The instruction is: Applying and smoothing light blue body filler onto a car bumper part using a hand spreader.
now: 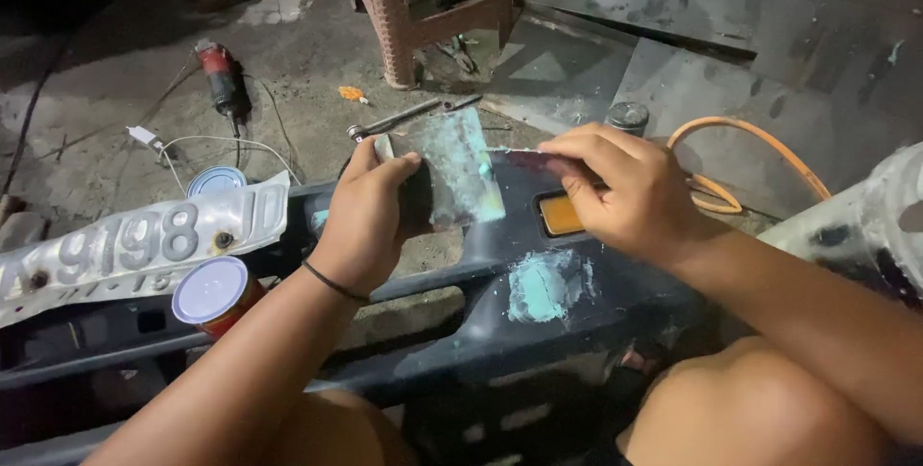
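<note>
Dark plastic forms a vehicle bumper point(538, 331) laid across the person's lap, patched with one smear of pale green filler point(544, 285) beside one orange reflector point(560, 215). Above it, a flat mixing board point(461, 177) smeared with the same paste is gripped at its edge by the left hand point(370, 221), fingers clenched around it, apparently as a palette. The right hand point(630, 192) is pinched on a thin spreader point(524, 155) drawn across the board. One capped can point(213, 293) and one bent number plate point(135, 245) are seen left. Farther off lie one grinder point(221, 76) and one orange hose point(760, 153).
</note>
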